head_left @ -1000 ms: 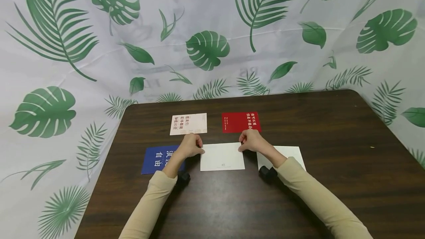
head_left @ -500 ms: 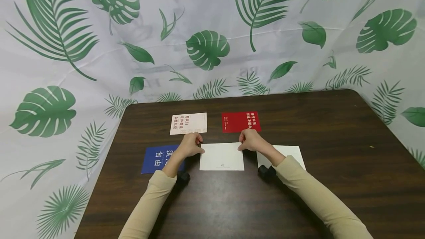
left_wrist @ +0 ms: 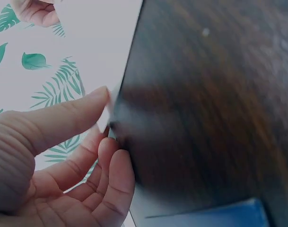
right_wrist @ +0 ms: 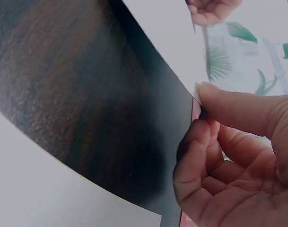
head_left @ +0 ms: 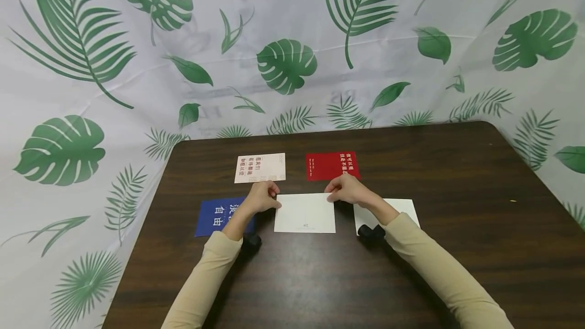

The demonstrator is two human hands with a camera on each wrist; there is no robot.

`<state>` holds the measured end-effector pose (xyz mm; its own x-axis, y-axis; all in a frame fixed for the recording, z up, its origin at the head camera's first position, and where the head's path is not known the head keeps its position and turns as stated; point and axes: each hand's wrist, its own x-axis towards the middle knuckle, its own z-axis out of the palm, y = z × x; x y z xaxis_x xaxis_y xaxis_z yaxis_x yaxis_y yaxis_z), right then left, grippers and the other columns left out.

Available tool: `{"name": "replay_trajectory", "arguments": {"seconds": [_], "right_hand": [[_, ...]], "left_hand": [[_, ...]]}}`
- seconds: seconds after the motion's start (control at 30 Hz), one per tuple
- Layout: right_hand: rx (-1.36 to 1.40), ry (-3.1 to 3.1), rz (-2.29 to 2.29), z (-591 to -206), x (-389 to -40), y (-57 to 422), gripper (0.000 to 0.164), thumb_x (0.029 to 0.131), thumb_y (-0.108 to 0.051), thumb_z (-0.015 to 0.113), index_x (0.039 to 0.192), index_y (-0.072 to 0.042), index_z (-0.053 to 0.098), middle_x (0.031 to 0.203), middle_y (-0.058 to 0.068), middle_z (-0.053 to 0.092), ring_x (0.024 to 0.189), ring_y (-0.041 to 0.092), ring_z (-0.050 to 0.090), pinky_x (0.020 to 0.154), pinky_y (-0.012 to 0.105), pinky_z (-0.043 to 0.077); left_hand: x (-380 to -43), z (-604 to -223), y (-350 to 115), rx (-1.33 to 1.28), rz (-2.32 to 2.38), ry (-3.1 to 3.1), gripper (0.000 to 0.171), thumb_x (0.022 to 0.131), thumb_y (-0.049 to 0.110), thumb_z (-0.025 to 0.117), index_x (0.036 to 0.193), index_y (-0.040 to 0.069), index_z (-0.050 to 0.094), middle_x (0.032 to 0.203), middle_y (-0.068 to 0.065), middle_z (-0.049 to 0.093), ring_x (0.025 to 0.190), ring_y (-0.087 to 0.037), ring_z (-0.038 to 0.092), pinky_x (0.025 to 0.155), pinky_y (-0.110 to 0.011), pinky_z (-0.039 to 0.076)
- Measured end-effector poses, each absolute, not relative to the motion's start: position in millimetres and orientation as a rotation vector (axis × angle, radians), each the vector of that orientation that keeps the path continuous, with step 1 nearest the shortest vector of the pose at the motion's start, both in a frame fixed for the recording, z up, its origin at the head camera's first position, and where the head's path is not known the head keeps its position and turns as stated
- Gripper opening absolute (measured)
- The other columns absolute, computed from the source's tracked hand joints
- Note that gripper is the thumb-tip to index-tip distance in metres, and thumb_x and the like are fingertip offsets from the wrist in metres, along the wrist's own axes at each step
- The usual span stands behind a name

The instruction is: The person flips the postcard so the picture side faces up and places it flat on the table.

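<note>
Postcard [head_left: 304, 215], head view: white, a small faint mark by its near edge, in the middle of the dark wood counter [head_left: 301, 278]; whether it lies flat, I cannot tell.
Left hand [head_left: 262, 198], head view: pinches the postcard near its far left corner, forearm crossing the blue card [head_left: 215, 216].
Right hand [head_left: 348, 190], head view: pinches it at the far right corner, forearm crossing the second white card [head_left: 407, 207].
Far row, head view: cream lettered card [head_left: 260, 167] beyond the left hand, red card [head_left: 331, 165] beyond the right hand.
Latest change, head view: the right hand has shifted slightly inward along the far edge, while the postcard has hardly moved; I judge this a small change of grip, not a carry.
Left edge, left wrist view: thumb above, fingers curled below; blue card's corner low down.
Right corner, right wrist view: thumb above, fingers curled below; a red strip shows behind.
</note>
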<state>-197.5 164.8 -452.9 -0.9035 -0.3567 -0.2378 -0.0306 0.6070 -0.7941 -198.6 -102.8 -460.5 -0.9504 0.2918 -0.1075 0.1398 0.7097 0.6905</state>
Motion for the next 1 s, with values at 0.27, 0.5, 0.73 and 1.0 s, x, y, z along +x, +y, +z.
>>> {"name": "replay_trajectory", "arguments": {"seconds": [0.27,0.5,0.73,1.0], "right_hand": [[-0.382,2.519,-1.324,-447.8,-197.6,166.1,0.015,0.084,-0.006,0.067,0.097,0.001,0.068,0.080,0.005,0.062,0.070,0.018,0.054,0.062,0.030,0.049],[-0.435,2.502,-1.471,-436.6,-192.7,168.8,0.014,0.086,-0.007,0.066,0.096,0.002,0.066,0.079,0.010,0.064,0.068,0.026,0.060,0.067,0.033,0.056],[-0.493,2.624,-1.472,-433.4,-185.6,168.8,0.009,0.085,-0.005,0.067,0.093,0.000,0.068,0.076,0.008,0.066,0.068,0.032,0.065,0.062,0.028,0.056],[-0.668,2.899,-1.429,-431.6,-164.3,165.6,0.006,0.082,-0.003,0.071,0.088,-0.004,0.070,0.076,0.004,0.068,0.063,0.013,0.063,0.060,0.025,0.055]], "left_hand": [[-199.3,-459.6,-107.7,0.327,1.287,2.645,0.018,0.070,-0.003,0.075,0.083,-0.004,0.063,0.068,-0.004,0.056,0.060,-0.011,0.048,0.053,-0.020,0.040],[-195.2,-442.8,-108.8,0.259,1.585,2.539,0.016,0.075,-0.009,0.069,0.089,-0.009,0.061,0.068,-0.008,0.057,0.052,-0.012,0.054,0.052,-0.030,0.053],[-189.4,-436.9,-110.5,0.178,1.778,2.359,0.013,0.083,-0.004,0.064,0.093,-0.012,0.060,0.069,-0.010,0.060,0.058,-0.015,0.059,0.056,-0.034,0.056],[-177.3,-435.4,-115.6,-0.118,1.791,2.028,0.033,0.098,0.022,0.051,0.095,-0.010,0.054,0.077,-0.010,0.057,0.065,-0.017,0.066,0.060,-0.028,0.057]]}}
